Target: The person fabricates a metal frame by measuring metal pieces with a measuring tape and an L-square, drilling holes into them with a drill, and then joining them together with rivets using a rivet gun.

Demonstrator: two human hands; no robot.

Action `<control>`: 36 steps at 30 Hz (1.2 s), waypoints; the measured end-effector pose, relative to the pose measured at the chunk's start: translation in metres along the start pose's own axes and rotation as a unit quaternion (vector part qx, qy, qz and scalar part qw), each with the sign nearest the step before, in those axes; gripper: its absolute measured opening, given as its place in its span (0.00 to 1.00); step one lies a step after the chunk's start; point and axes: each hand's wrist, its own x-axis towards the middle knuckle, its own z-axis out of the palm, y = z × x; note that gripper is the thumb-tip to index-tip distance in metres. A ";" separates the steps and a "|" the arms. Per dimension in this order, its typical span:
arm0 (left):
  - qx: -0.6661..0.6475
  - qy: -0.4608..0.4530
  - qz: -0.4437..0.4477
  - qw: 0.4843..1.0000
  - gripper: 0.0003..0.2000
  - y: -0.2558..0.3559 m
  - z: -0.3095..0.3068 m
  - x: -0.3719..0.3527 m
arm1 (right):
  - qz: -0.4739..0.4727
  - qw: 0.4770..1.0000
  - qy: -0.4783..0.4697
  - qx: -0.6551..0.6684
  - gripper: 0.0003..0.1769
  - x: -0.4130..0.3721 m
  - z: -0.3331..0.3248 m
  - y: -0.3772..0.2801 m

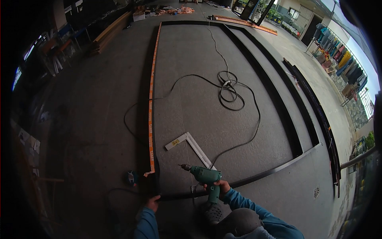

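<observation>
My right hand (223, 187) is wrapped round the handle of a green corded drill (205, 174), whose bit points left. My left hand (152, 202) has its fingers on the near left corner of a dark metal frame (270, 171) lying on the floor. Whether those fingers grip the bar is hard to make out. Inside the frame, just beyond the drill, lies a metal square (197, 149). A strip of orange tape (151, 115) runs along the frame's left bar.
A black cable (259, 115) loops across the floor inside the frame. Dark bars (318, 107) lie to the right, wooden planks (111, 32) at the back left. A small round tool (130, 178) sits left of the frame. Clothes hang on a rack (338, 53) at the far right.
</observation>
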 end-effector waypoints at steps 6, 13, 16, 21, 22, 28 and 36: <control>0.011 0.004 0.047 0.999 0.26 0.006 0.024 -0.013 | 0.011 0.999 0.034 -0.014 0.37 0.014 -0.004 -0.004; 0.059 0.029 0.014 0.998 0.32 0.019 0.030 -0.013 | 0.162 0.978 0.084 -0.102 0.34 0.045 0.007 -0.005; 0.146 0.037 -0.001 0.989 0.34 0.021 0.035 -0.009 | 0.226 0.968 0.078 -0.072 0.32 0.065 0.001 0.001; 0.203 0.062 0.060 0.975 0.37 0.011 0.027 0.003 | 0.273 0.950 0.137 -0.064 0.28 0.088 0.002 0.009; 0.206 0.065 0.051 0.975 0.37 0.014 0.039 -0.001 | 0.278 0.948 0.143 -0.053 0.28 0.092 0.000 0.012; 0.061 0.108 0.035 0.992 0.33 0.020 0.039 -0.011 | 0.301 0.941 0.153 -0.008 0.27 0.104 -0.012 0.018; -0.030 -0.026 -0.006 0.999 0.20 0.017 0.021 -0.017 | 0.322 0.936 0.141 0.037 0.28 0.106 -0.023 0.015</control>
